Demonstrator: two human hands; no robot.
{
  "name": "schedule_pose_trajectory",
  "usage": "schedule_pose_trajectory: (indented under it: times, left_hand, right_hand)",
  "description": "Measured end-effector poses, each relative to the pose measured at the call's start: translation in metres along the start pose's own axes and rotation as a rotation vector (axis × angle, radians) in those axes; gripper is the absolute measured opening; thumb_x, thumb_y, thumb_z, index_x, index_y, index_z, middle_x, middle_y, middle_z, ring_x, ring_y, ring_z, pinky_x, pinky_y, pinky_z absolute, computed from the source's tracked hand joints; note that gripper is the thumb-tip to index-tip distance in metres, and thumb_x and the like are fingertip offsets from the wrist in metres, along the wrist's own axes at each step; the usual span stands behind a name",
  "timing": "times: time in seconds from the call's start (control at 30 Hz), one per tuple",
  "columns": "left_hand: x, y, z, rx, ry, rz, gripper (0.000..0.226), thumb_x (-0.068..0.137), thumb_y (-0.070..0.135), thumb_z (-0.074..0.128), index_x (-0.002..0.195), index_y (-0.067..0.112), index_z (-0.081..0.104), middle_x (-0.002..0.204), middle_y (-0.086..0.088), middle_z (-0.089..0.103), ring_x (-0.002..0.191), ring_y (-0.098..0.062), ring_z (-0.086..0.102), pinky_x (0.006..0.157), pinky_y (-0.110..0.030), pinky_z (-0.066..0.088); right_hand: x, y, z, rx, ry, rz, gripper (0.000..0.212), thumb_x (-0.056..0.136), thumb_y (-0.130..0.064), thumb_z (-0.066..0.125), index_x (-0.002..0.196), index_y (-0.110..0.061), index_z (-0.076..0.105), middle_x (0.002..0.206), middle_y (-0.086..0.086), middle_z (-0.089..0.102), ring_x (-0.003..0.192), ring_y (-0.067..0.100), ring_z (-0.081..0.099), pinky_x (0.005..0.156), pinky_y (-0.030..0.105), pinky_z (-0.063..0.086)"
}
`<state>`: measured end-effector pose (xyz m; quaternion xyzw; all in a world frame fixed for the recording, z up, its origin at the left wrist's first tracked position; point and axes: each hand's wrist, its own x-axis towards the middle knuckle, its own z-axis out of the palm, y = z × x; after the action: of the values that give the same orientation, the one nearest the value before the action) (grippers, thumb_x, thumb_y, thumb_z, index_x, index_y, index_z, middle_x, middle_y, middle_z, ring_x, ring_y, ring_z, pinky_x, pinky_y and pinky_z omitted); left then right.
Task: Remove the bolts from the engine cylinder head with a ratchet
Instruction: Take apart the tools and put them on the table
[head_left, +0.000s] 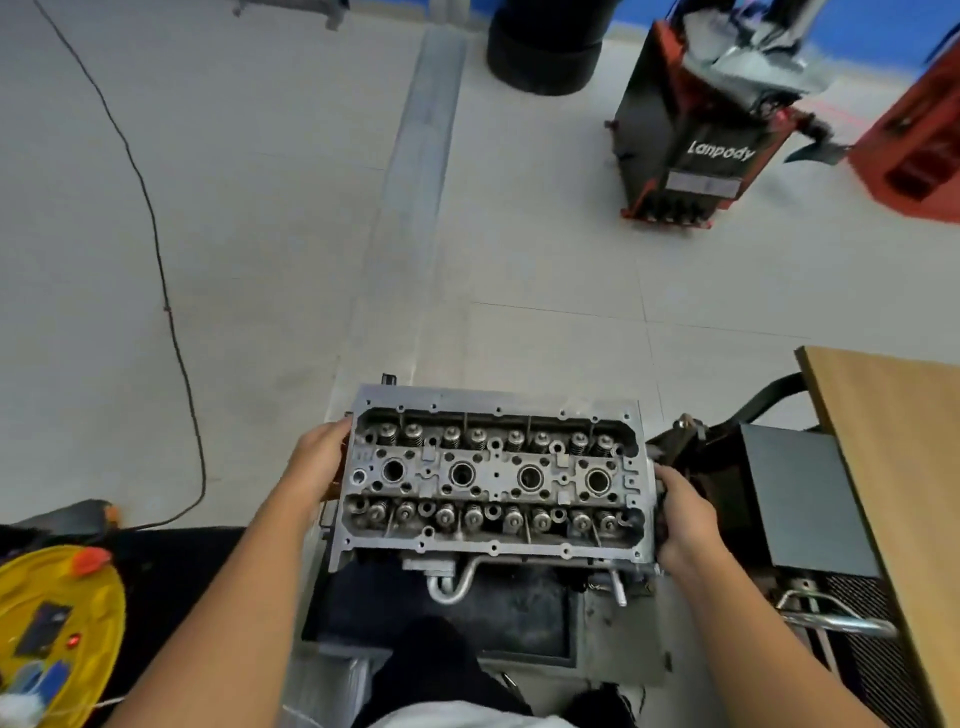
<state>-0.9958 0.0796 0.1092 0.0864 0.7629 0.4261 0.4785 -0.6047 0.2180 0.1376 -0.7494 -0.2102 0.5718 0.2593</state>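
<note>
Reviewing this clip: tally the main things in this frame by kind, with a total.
Hands: 2, the left hand and the right hand, each gripping an end of the cylinder head
Cylinder heads: 1
Yellow cable reels: 1
Black-and-red workshop machines: 1
Wooden boards: 1
Ratchets: 0 in view
Total: 6

Fingertips of both hands, behind cylinder head

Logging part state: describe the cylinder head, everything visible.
The cylinder head is a grey cast-metal block, top face up. Four round central bores sit between two rows of valve springs; small holes ring the flat rim. A bent metal pipe hangs at its near side. The left hand and right hand grip its ends.
</note>
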Motion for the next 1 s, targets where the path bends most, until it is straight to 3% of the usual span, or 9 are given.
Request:
schedule_pose_trajectory:
  times: [0.07, 0.13, 0.2, 0.27, 0.37, 0.47, 0.6, 0.87, 1.0]
  left_hand:
    - [0.007, 0.008, 0.005, -0.025, 0.006, 0.022, 0.041, 0.094, 0.057, 0.058, 0.101, 0.021, 0.076, 0.085, -0.014, 0.08, 0.064, -0.025, 0.075, 0.06, -0.033, 0.055]
    - [0.012, 0.017, 0.007, -0.024, -0.006, 0.019, 0.047, 0.091, 0.065, 0.059, 0.101, 0.023, 0.076, 0.08, -0.011, 0.079, 0.066, -0.026, 0.073, 0.06, -0.032, 0.055]
    - [0.015, 0.022, 0.009, 0.053, -0.024, 0.053, 0.049, 0.09, 0.069, 0.064, 0.1, 0.022, 0.073, 0.088, -0.009, 0.079, 0.076, -0.026, 0.075, 0.065, -0.034, 0.055]
    - [0.012, 0.02, 0.011, 0.275, -0.017, 0.139, 0.052, 0.088, 0.073, 0.064, 0.094, 0.021, 0.064, 0.093, -0.004, 0.074, 0.08, -0.019, 0.069, 0.067, -0.033, 0.051]
    - [0.0, 0.006, 0.012, 0.565, -0.012, 0.182, 0.052, 0.087, 0.084, 0.049, 0.106, 0.036, 0.055, 0.095, 0.009, 0.063, 0.092, -0.02, 0.062, 0.08, -0.037, 0.05]
    - [0.001, 0.002, 0.014, 0.621, 0.017, 0.169, 0.04, 0.101, 0.065, 0.041, 0.103, 0.028, 0.056, 0.099, 0.002, 0.062, 0.095, -0.024, 0.059, 0.083, -0.038, 0.045]
    - [0.006, 0.009, 0.014, 0.624, 0.031, 0.19, 0.032, 0.098, 0.031, 0.044, 0.076, 0.015, 0.061, 0.077, -0.006, 0.065, 0.071, -0.025, 0.06, 0.062, -0.032, 0.042]
    - [0.009, 0.009, -0.005, 0.692, -0.039, 0.183, 0.027, 0.09, 0.008, 0.057, 0.064, 0.005, 0.059, 0.05, -0.005, 0.055, 0.04, -0.017, 0.049, 0.043, -0.023, 0.034]
    - [-0.012, -0.006, 0.0, 0.705, -0.046, 0.154, 0.029, 0.09, 0.005, 0.058, 0.065, -0.009, 0.061, 0.049, -0.013, 0.058, 0.036, -0.02, 0.051, 0.044, -0.027, 0.04]
  right_hand:
    - [-0.004, 0.0, 0.002, 0.037, 0.0, 0.024, 0.027, 0.083, -0.026, 0.073, 0.098, -0.005, 0.078, 0.084, 0.012, 0.077, 0.067, 0.03, 0.072, 0.067, 0.054, 0.064]
    - [-0.007, -0.002, 0.003, 0.055, 0.018, 0.018, 0.018, 0.085, -0.024, 0.07, 0.089, -0.008, 0.076, 0.071, 0.01, 0.074, 0.054, 0.026, 0.069, 0.056, 0.044, 0.061]
    - [-0.01, -0.003, 0.004, 0.057, 0.035, 0.02, 0.016, 0.087, -0.024, 0.067, 0.083, -0.01, 0.074, 0.061, 0.007, 0.07, 0.046, 0.023, 0.066, 0.051, 0.039, 0.058]
    - [-0.013, -0.003, 0.003, 0.043, 0.044, 0.022, 0.017, 0.087, -0.025, 0.066, 0.083, -0.011, 0.075, 0.059, 0.006, 0.067, 0.047, 0.022, 0.064, 0.055, 0.041, 0.06]
    - [-0.014, -0.002, 0.001, 0.015, 0.065, -0.001, 0.02, 0.091, -0.027, 0.064, 0.087, -0.012, 0.076, 0.053, 0.001, 0.062, 0.043, 0.02, 0.058, 0.056, 0.035, 0.057]
    - [-0.016, -0.004, 0.002, 0.005, 0.124, -0.01, 0.021, 0.092, -0.024, 0.061, 0.077, -0.011, 0.068, 0.043, -0.002, 0.05, 0.036, 0.017, 0.045, 0.045, 0.027, 0.044]
    - [-0.016, 0.0, 0.003, 0.056, 0.154, -0.001, 0.029, 0.09, -0.012, 0.058, 0.061, -0.015, 0.051, 0.037, -0.004, 0.041, 0.026, 0.01, 0.032, 0.031, 0.018, 0.03]
    - [-0.028, 0.013, -0.005, 0.152, 0.19, 0.017, 0.014, 0.079, -0.012, 0.062, 0.066, -0.008, 0.058, 0.043, 0.004, 0.056, 0.028, 0.017, 0.048, 0.035, 0.024, 0.042]
    - [-0.03, -0.013, -0.021, 0.153, 0.172, -0.033, 0.009, 0.075, -0.013, 0.064, 0.07, -0.007, 0.061, 0.052, 0.009, 0.062, 0.034, 0.022, 0.053, 0.041, 0.029, 0.047]
